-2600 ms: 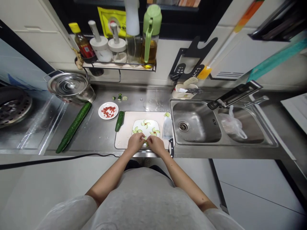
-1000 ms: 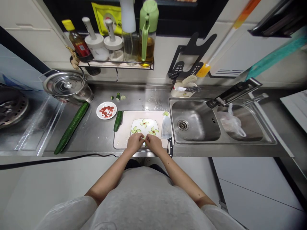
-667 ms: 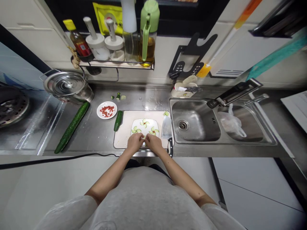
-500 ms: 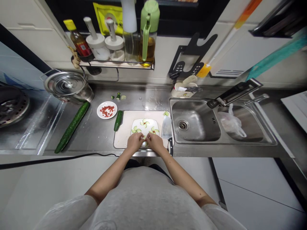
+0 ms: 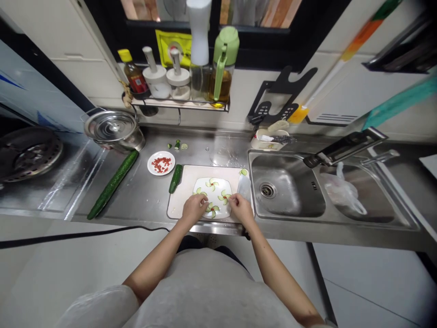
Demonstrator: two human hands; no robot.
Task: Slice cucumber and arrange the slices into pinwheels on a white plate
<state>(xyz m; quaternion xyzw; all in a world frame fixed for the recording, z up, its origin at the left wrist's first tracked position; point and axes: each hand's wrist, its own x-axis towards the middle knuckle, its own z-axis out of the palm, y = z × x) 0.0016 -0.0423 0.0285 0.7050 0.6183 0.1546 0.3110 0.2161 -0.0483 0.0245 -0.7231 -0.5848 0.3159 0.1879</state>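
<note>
A white square plate (image 5: 219, 179) sits on a pale cutting board (image 5: 186, 183) at the counter's front edge. On it lie several pinwheel shapes made of cucumber slices (image 5: 212, 183) with red centres. My left hand (image 5: 193, 207) curls at the plate's left rim. My right hand (image 5: 241, 208) pinches the plate's right rim with its fingertips. A cleaver blade (image 5: 244, 187) lies on the board just right of the plate, and my right hand partly hides it.
A cut cucumber piece (image 5: 175, 178) lies at the board's left edge, beside a small dish of red bits (image 5: 161, 163). A whole cucumber (image 5: 114, 183) and a lidded pot (image 5: 112, 129) are further left. The sink (image 5: 285, 193) is on the right. A bottle rack (image 5: 191, 79) hangs behind.
My hands were pressed together over the plate's near edge; now they are apart, one at each side of the plate. A pinwheel shows where they were. The view has tilted up.
</note>
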